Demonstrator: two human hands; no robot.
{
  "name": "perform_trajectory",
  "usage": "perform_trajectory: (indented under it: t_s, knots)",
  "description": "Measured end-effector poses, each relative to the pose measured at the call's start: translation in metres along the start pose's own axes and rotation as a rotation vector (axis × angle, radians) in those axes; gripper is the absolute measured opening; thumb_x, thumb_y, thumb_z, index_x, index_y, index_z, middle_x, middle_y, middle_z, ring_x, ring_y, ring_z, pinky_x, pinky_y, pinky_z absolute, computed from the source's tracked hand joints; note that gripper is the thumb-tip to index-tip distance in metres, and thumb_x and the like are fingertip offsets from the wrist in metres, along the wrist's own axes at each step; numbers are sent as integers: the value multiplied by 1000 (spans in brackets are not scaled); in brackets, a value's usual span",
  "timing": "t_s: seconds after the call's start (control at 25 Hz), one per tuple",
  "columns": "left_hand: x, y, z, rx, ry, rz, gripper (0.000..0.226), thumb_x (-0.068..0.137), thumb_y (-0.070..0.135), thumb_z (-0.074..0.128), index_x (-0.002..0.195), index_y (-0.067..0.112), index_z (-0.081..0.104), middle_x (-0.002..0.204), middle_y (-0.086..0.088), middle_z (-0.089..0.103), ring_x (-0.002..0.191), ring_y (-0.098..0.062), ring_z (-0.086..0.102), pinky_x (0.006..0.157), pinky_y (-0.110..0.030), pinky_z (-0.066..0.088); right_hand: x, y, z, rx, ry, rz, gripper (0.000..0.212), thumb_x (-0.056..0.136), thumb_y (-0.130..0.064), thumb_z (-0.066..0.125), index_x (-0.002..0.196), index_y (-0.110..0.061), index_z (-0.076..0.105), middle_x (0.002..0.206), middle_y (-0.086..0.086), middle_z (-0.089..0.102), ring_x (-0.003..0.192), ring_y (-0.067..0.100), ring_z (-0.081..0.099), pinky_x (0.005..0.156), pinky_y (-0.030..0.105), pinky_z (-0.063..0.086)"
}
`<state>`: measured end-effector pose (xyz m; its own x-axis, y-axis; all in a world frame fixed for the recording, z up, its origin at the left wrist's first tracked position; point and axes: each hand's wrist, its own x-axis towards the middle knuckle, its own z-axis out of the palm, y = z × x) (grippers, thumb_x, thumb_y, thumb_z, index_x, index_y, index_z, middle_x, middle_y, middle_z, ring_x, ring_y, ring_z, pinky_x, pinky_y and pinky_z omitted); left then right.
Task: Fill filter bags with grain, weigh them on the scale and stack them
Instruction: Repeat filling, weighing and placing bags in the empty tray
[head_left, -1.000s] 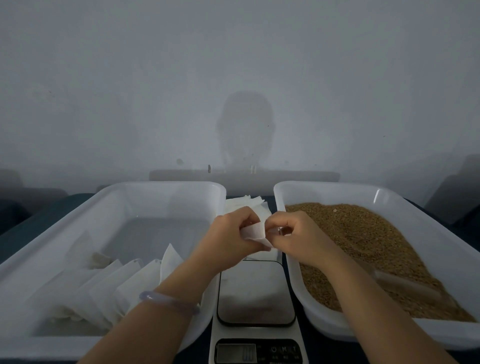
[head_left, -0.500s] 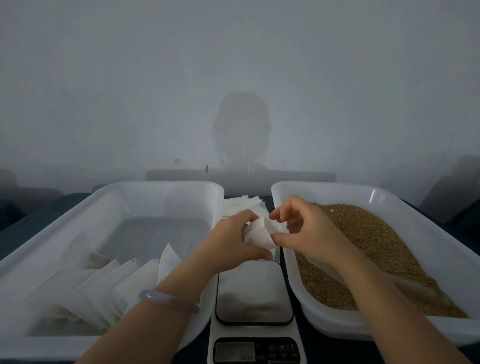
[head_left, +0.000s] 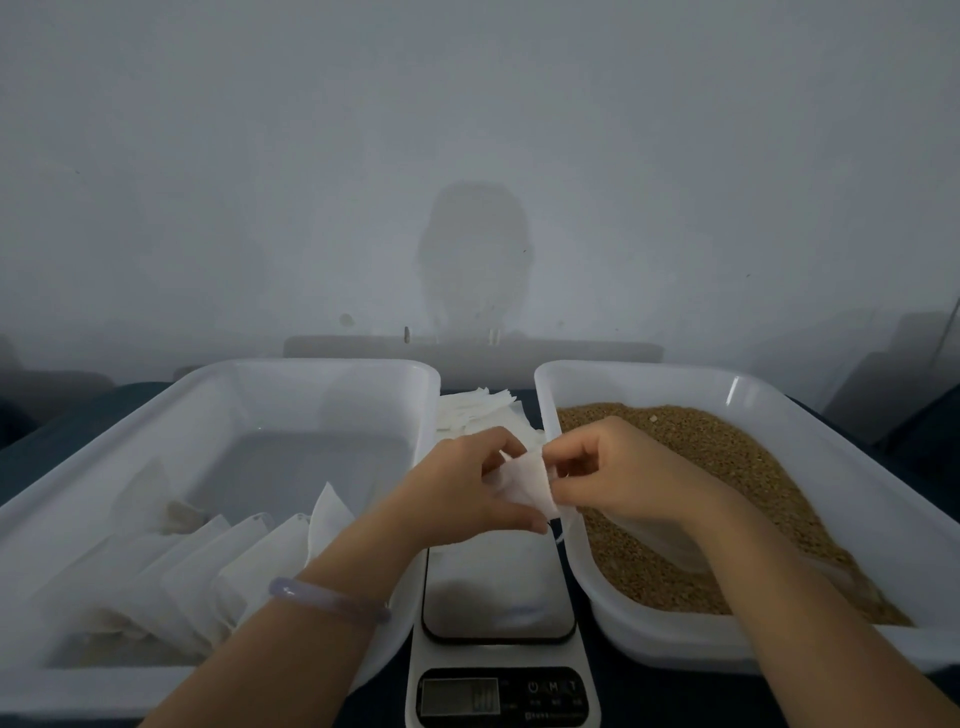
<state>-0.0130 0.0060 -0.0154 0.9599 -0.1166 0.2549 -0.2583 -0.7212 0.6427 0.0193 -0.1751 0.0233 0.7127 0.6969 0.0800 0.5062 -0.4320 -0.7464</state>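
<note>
Filter bag (head_left: 525, 482) half-hidden in hands (head_left: 457, 496) (head_left: 626, 475), perhaps empty, above scale (head_left: 498, 587), beside grain tray (head_left: 675, 642)

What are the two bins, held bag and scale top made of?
Left bin and right bin: likely plastic, translucent white, glossy rims. Held bag: thin paper or nonwoven, creases softly. Scale top: probably metal or glass, mirror-like sheen.

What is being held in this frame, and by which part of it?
One white filter bag, held between both hands: the left hand grips its left side, and the right hand pinches its right edge.
</note>
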Motion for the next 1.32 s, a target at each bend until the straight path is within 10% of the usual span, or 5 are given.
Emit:
perform_trajectory:
  t_s: [0.32, 0.56, 0.76, 1.04, 1.32]
  knots:
    - [-2, 7, -4, 424, 206, 338, 76, 63, 50, 80, 127, 17, 53, 116, 8, 60, 115, -6, 46, 116, -32, 11, 3, 0, 11, 274, 121, 110, 12, 73, -24, 78, 85, -20, 77, 65, -3, 65, 57, 5, 54, 55, 20, 44]
    - [-2, 1, 2, 216, 214, 118, 19, 79, 13, 64, 71, 18, 47, 63, 11, 47, 59, -13, 45, 52, -14, 33, -10, 14, -24, 291, 191, 187, 28, 64, -46, 78, 85, -27, 75, 81, 0, 73, 63, 7, 63, 59, 20, 51]
    - [1, 3, 4, -111, 225, -8, 27, 72, 39, 76, 75, 27, 52, 67, 10, 56, 57, -2, 51, 51, -13, 37, -40, 89, -74, -662, -178, 731, 37, 79, -31, 73, 113, -23, 61, 113, -8, 60, 100, 11, 57, 88, 26, 48]
    - [-4, 4, 2, -377, 223, 27, 51, 59, 63, 55, 93, 26, 57, 87, 1, 63, 80, -15, 61, 66, -23, 48, -44, 117, -80, -589, 2, 687, 13, 87, -32, 63, 92, -20, 61, 94, -1, 64, 83, 11, 60, 72, 24, 49]
    - [0, -1, 4, -234, 356, -61, 20, 65, 31, 75, 71, 20, 59, 63, -2, 58, 56, -17, 51, 53, -27, 42, 0, 109, -70, -704, 113, 623, 30, 88, -13, 59, 117, -6, 56, 98, 5, 59, 84, 18, 61, 67, 22, 50]
